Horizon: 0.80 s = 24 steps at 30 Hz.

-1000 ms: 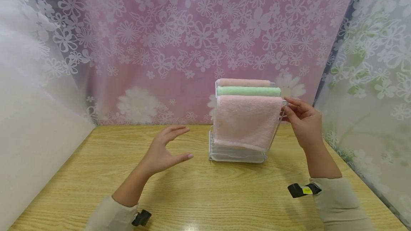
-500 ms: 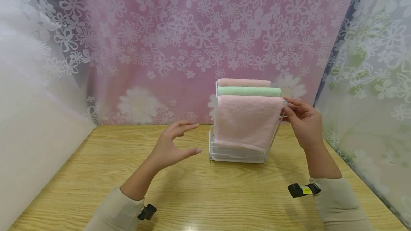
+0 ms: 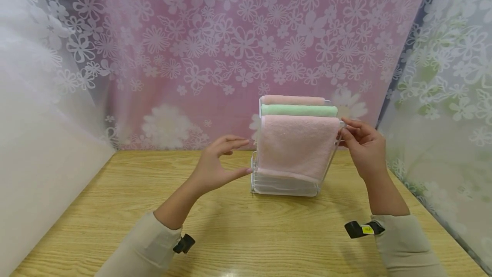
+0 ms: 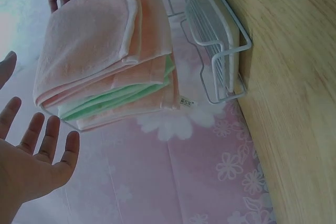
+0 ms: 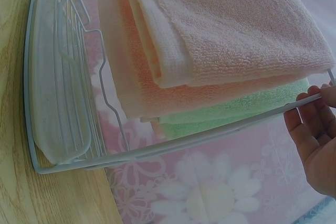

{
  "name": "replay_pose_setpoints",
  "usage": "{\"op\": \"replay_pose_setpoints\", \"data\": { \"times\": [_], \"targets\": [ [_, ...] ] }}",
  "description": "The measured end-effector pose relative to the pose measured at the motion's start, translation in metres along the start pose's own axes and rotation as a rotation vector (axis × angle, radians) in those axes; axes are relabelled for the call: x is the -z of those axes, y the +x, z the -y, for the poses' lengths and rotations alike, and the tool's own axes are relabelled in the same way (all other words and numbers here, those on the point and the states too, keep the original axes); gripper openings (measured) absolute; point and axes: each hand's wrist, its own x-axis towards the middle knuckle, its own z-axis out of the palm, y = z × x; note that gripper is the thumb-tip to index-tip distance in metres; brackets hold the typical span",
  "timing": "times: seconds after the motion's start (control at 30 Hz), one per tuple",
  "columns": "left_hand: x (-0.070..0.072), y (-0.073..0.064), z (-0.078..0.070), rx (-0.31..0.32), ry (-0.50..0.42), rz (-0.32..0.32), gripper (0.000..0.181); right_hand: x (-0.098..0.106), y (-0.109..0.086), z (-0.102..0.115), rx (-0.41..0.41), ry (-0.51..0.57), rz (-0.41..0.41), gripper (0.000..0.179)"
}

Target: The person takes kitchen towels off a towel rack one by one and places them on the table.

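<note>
A white wire rack (image 5: 210, 132) stands on the table, with three towels draped over its upper bars. The front towel (image 3: 300, 146) is pink, the middle towel (image 3: 300, 110) green, and the rear towel (image 3: 292, 100) pink. Thumb and fingers of my right hand (image 3: 363, 144) pinch the upper right corner of the rack's frame, as the right wrist view also shows. My left hand (image 3: 215, 166) is at the rack's left side, thumb and fingers spread apart; its thumb tip overlaps the frame in the head view. The left wrist view shows those fingers extended beside the towels.
A whitish tray (image 5: 47, 77) sits in the rack's base. The wooden table (image 3: 230, 225) meets a pink flowered curtain (image 3: 215, 54) at the back. A pale sheet (image 3: 46, 140) borders the left side and a flowered sheet (image 3: 453, 119) the right.
My left hand has moved right and slightly away from me, up to the rack's left side. The right hand keeps its grip, and rack and towels stay in place.
</note>
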Motion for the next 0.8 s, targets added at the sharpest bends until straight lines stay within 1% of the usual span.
{"op": "replay_pose_setpoints", "data": {
  "times": [0.17,0.3,0.4,0.53,0.7,0.8],
  "targets": [
    [-0.003,0.009,-0.007,-0.023,0.009,-0.001,0.058,0.0,0.0,0.0,0.0,0.013,0.004,0.029],
    [-0.005,0.016,-0.009,-0.049,-0.005,0.005,0.057,0.0,0.0,0.0,0.004,0.014,0.009,0.028],
    [-0.006,0.022,-0.011,-0.048,-0.008,0.019,0.057,0.0,0.0,0.001,0.005,-0.001,0.008,0.028],
    [-0.006,0.028,-0.014,-0.053,0.015,0.027,0.057,-0.001,0.0,0.002,0.005,-0.016,0.004,0.028],
    [-0.009,0.035,-0.016,-0.092,0.028,0.012,0.053,-0.001,0.0,0.001,0.008,-0.01,0.005,0.028],
    [-0.011,0.041,-0.018,-0.109,0.061,0.006,0.053,-0.001,0.001,-0.001,0.011,0.001,0.005,0.028]
  ]
}}
